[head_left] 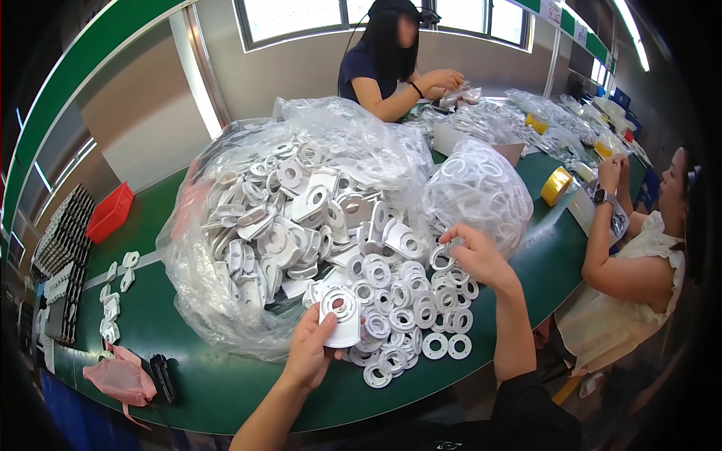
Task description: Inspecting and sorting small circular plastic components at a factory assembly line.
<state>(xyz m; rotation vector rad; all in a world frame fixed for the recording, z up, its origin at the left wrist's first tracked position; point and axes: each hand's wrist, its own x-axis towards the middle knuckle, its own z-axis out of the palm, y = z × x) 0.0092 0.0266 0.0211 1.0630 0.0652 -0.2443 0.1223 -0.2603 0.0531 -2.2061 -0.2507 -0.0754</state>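
My left hand (312, 347) is closed on a white plastic bracket (342, 331), a flat piece with a round hole and raised rim, held upright over the near part of the table. A finger shows through the hole. My right hand (480, 257) hovers above the right side of a spread of flat white rings (406, 304), with its fingers apart and bent and nothing visible in them. Just below its fingertips lies one white ring (442, 259). Behind the held bracket, a large open clear plastic bag (207, 316) holds a heap of similar white brackets (289, 237).
A clear bag of white rings (481, 188) stands beside my right hand. Leftward are a red bin (110, 213), stacked black trays (64, 233) and a pink pouch (120, 376). Two co-workers sit across and to the right, near yellow tape rolls (556, 186) and bagged parts.
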